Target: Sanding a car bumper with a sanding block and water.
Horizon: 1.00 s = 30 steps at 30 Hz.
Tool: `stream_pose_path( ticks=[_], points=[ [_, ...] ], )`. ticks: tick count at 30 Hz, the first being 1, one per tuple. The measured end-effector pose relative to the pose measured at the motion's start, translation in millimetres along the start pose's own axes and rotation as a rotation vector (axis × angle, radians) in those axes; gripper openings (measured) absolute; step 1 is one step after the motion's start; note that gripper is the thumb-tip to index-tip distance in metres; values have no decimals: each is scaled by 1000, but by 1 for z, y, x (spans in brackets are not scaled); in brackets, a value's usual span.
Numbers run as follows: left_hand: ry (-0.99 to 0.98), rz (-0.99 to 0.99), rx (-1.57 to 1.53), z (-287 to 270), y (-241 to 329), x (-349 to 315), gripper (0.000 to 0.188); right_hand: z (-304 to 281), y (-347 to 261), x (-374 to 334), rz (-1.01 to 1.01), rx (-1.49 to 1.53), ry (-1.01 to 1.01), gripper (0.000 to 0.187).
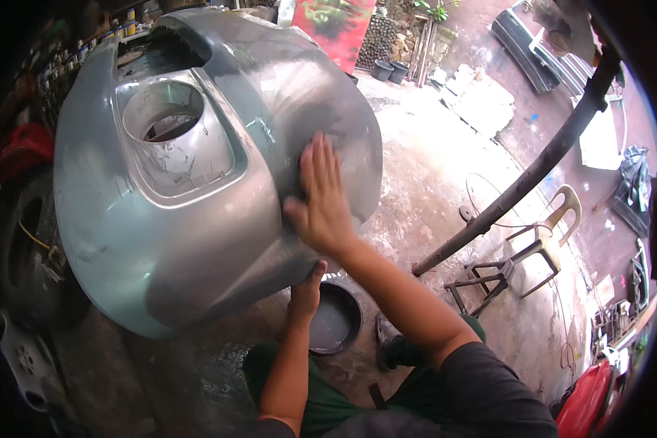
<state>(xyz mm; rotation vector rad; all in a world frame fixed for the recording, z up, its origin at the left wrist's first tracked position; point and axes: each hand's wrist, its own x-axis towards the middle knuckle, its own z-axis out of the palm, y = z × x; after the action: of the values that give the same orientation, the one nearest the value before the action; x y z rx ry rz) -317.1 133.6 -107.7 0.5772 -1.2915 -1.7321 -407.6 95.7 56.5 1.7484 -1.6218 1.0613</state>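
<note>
A large silver-grey car bumper, wet and shiny with dull patches, fills the left half in front of me. It has a round lamp opening inside a recessed panel. My right hand lies flat on its curved right part, fingers stretched out and thumb apart. The surface by that palm looks dark; whether something thin lies beneath the palm I cannot tell. Lower down, my left hand grips the bumper's near edge, thumb up, its other fingers mostly hidden. Just right of it, a dark basin of cloudy liquid stands on the floor.
A slanting pole rises on the right. Beyond it stand a plastic chair and a small stool. Dark buckets and a red panel are at the back. A wheel lies at lower left.
</note>
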Motion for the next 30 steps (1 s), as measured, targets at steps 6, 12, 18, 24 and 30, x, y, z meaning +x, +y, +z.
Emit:
stream_pose_path(
  ticks=[6,12,18,24,30],
  points=[
    [-108,77,76,-10,-8,4,36,-11,13,21,-182,-54,-111,75],
    [-69,13,19,-12,-7,2,40,-11,1,21,-110,-29,-114,74],
    [11,230,48,-1,-14,4,41,-6,28,-31,-214,-39,-172,75],
    [-99,-45,51,-15,-12,5,43,-17,12,60,-137,-75,-176,75],
    [-4,132,97,-13,-21,3,48,1,23,-36,-94,-7,-145,74]
  ],
)
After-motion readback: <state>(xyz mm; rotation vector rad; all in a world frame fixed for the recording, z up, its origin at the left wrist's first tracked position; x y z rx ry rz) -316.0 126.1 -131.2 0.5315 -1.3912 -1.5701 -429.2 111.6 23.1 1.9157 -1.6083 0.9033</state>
